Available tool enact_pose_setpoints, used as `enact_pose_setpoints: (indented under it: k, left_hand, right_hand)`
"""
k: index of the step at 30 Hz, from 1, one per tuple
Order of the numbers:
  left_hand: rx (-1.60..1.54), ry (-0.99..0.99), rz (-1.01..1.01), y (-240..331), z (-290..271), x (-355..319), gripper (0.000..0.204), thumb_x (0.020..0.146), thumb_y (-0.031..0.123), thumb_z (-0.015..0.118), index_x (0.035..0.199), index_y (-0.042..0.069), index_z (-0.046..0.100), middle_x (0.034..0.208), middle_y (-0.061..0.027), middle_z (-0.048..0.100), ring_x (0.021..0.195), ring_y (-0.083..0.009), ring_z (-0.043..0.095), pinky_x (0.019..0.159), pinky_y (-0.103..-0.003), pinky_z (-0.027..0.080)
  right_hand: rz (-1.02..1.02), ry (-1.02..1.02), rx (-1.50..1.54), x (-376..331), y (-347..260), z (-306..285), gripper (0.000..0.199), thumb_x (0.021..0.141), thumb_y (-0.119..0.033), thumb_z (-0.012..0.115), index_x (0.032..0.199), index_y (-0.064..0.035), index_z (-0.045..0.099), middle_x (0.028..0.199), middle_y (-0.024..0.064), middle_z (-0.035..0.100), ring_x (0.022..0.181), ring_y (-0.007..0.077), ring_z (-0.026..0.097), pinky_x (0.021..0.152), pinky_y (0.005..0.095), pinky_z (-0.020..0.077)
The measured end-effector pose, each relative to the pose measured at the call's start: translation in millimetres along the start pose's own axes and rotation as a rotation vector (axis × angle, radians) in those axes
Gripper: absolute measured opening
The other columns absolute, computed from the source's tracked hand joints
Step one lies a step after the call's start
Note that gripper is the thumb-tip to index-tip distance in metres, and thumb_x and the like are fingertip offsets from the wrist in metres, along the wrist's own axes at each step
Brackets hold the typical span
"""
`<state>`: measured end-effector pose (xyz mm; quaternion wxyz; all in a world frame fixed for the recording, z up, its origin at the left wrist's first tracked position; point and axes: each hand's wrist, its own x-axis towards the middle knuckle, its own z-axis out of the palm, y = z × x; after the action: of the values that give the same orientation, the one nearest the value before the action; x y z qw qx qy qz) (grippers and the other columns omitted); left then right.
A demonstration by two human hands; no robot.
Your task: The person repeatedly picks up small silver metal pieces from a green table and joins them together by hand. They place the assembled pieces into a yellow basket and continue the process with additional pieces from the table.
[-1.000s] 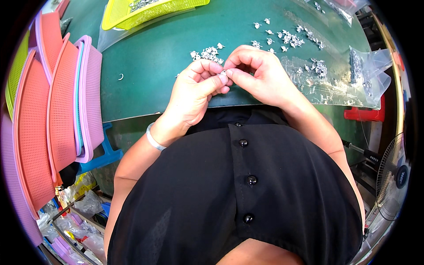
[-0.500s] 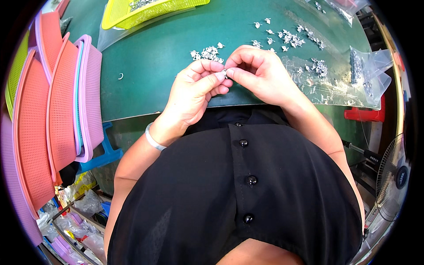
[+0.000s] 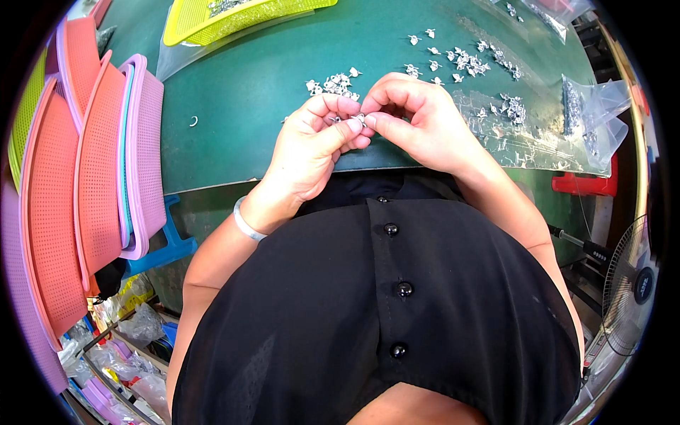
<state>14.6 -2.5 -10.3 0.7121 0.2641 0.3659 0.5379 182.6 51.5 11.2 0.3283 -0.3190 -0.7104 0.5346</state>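
Note:
Close to the table's near edge, my left hand (image 3: 309,142) and my right hand (image 3: 419,122) meet fingertip to fingertip. Between them is a small silvery metal piece (image 3: 361,119), pinched by thumb and forefinger on both sides; its exact shape is mostly covered by the fingers. Just beyond my left fingers lies a small heap of similar metal pieces (image 3: 333,86). More of these silvery pieces (image 3: 467,62) are scattered past my right hand, and another cluster (image 3: 511,109) rests on clear plastic to its right.
Perforated baskets (image 3: 53,212) in orange and purple are stacked at the left. A yellow-green basket (image 3: 283,11) stands at the table's far side. On the green table (image 3: 234,127) lies a small curved piece (image 3: 193,122). A clear bag (image 3: 602,117) and a fan (image 3: 630,283) are at the right.
My fingers have shifted very slightly around the small metal piece, which shows a little more between the fingertips. The heaps and baskets stay as they were.

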Motion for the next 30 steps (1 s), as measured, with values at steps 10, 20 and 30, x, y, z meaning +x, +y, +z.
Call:
enact_pose_setpoints:
  k: [10, 20, 30]
  left_hand:
    - [-0.003, -0.007, 0.014, -0.8, -0.1, -0.2, 0.015, 0.083, -0.001, 0.058, 0.097, 0.0, 0.053, 0.088, -0.008, 0.059, 0.078, -0.0143, 0.061, 0.072, -0.026, 0.053]
    - [0.082, -0.014, 0.039, -1.5, 2.8, -1.1, 0.015, 0.082, 0.001, 0.061, 0.096, 0.0, 0.053, 0.086, -0.0078, 0.059, 0.076, -0.0143, 0.061, 0.067, -0.024, 0.052]
    - [0.12, -0.006, 0.044, -1.2, 5.4, -1.5, 0.014, 0.082, 0.002, 0.061, 0.094, -0.001, 0.054, 0.085, -0.0072, 0.059, 0.075, -0.0138, 0.06, 0.066, -0.024, 0.051]
  right_hand:
    - [-0.017, 0.001, -0.016, -0.7, -0.5, 0.0, 0.007, 0.076, -0.001, 0.06, 0.082, 0.0031, 0.06, 0.078, 0.0073, 0.058, 0.069, 0.0123, 0.059, 0.064, 0.0248, 0.0483]
    - [-0.012, -0.003, -0.031, -1.2, 5.0, -4.6, 0.009, 0.078, -0.005, 0.06, 0.082, 0.0029, 0.061, 0.078, 0.0071, 0.059, 0.069, 0.0122, 0.059, 0.064, 0.0248, 0.0479]
    - [0.015, -0.008, -0.02, -2.4, 4.1, -7.3, 0.011, 0.079, -0.007, 0.06, 0.083, 0.0033, 0.062, 0.079, 0.0076, 0.06, 0.07, 0.0121, 0.059, 0.065, 0.0249, 0.0479]
